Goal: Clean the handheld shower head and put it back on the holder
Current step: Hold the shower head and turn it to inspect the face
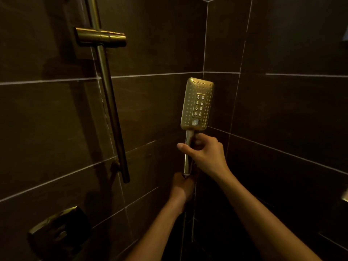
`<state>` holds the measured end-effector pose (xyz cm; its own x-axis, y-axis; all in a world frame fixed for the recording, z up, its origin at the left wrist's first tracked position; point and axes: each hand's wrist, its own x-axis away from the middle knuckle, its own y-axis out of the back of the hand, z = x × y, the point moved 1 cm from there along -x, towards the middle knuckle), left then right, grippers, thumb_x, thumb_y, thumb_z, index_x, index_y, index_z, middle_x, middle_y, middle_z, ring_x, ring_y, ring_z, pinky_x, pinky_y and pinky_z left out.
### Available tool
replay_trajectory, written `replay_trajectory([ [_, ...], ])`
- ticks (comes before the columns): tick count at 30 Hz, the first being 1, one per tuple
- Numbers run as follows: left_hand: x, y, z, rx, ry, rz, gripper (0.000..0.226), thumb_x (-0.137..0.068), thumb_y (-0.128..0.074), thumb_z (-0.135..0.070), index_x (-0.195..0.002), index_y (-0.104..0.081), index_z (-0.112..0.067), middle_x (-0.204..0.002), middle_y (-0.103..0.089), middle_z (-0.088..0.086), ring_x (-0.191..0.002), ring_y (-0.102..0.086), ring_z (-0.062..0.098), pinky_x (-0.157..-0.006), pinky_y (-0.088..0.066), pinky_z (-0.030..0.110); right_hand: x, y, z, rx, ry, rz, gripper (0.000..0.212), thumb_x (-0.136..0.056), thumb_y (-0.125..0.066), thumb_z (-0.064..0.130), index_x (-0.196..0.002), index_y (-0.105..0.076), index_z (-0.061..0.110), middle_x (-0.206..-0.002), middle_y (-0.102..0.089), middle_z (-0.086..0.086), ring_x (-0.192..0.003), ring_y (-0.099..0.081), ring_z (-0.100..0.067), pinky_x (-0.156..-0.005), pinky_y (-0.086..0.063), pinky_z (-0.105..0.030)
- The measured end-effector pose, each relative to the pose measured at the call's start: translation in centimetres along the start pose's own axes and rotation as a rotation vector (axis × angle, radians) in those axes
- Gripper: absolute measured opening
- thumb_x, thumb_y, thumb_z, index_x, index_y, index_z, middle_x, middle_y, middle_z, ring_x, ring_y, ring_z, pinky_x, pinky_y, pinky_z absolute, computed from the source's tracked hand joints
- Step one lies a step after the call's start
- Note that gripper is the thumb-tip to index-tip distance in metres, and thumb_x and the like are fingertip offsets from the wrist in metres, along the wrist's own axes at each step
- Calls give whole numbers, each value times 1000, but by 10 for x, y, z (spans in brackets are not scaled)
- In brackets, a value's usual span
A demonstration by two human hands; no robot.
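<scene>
The gold rectangular shower head [197,104] stands upright in the tiled corner, its nozzle face turned toward me. My right hand [205,154] is shut around its handle just below the head. My left hand [182,187] grips the bottom end of the handle where the hose [183,234] joins and hangs down. The brass holder [100,37] sits empty on the vertical slide rail [110,110] at the upper left, well apart from the shower head.
Dark brown tiled walls meet in a corner right behind the shower head. A brass wall valve plate [58,230] sits at the lower left. A small ledge or fitting [345,194] shows at the right edge.
</scene>
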<state>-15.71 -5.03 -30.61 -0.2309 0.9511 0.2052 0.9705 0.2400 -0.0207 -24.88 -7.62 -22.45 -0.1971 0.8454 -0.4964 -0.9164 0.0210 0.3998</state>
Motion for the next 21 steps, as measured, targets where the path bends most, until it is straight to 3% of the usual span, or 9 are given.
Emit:
replay_trajectory([
  [3, 2, -1, 2, 36, 3, -6, 24, -93, -64, -36, -79, -51, -21, -65, -52, 0, -50, -44, 12, -47, -33, 24, 0, 1, 3, 44, -22, 13, 44, -86, -78, 42, -123, -67, 21, -91, -66, 20, -83, -67, 3, -79, -57, -22],
  [6, 2, 1, 4, 35, 22, -12, 25, -93, -64, -38, -81, -52, -20, -63, -50, 0, -48, -42, 12, -44, -30, 22, 0, -3, 1, -173, -159, 176, 60, -95, -69, 32, -148, -46, 17, -129, -68, -1, -108, -70, -10, -99, -57, -39],
  [8, 1, 0, 7, 26, 30, -18, 26, -92, -66, -37, -79, -56, -16, -58, -50, -1, -46, -43, 12, -42, -30, 21, 0, -5, -2, -242, -181, 207, 46, -101, -60, 28, -144, -50, 17, -132, -66, -5, -110, -71, -11, -102, -55, -45],
  [11, 0, 0, 10, 26, 31, -27, 29, -90, -68, -36, -71, -55, -18, -51, -49, -4, -38, -42, 8, -39, -30, 18, 2, -4, -5, -265, -193, 217, 30, -103, -54, 29, -125, -63, 12, -121, -70, -12, -113, -69, -23, -101, -54, -54],
  [14, 1, 1, 13, 4, 65, -34, 27, -89, -68, -41, -88, -60, -15, -61, -53, -3, -48, -46, 10, -44, -32, 21, 6, -1, -4, -292, -170, 246, 21, -105, -50, 19, -115, -68, 16, -113, -72, -12, -108, -69, -24, -96, -56, -47],
  [17, 8, 3, 9, 5, 81, -11, 33, -90, -66, -43, -111, -64, -17, -65, -53, -2, -51, -44, 11, -45, -32, 22, 6, -2, -3, -389, -195, 250, 26, -106, -47, 13, -122, -64, 24, -114, -72, -6, -109, -70, -20, -94, -57, -40],
  [21, 14, 1, 7, 37, 17, -12, 24, -94, -63, -35, -107, -65, -15, -63, -51, -3, -53, -44, 10, -48, -33, 23, 7, -11, -2, -568, -270, 243, 31, -105, -47, 10, -132, -57, 21, -113, -72, -7, -105, -71, -21, -91, -57, -39],
])
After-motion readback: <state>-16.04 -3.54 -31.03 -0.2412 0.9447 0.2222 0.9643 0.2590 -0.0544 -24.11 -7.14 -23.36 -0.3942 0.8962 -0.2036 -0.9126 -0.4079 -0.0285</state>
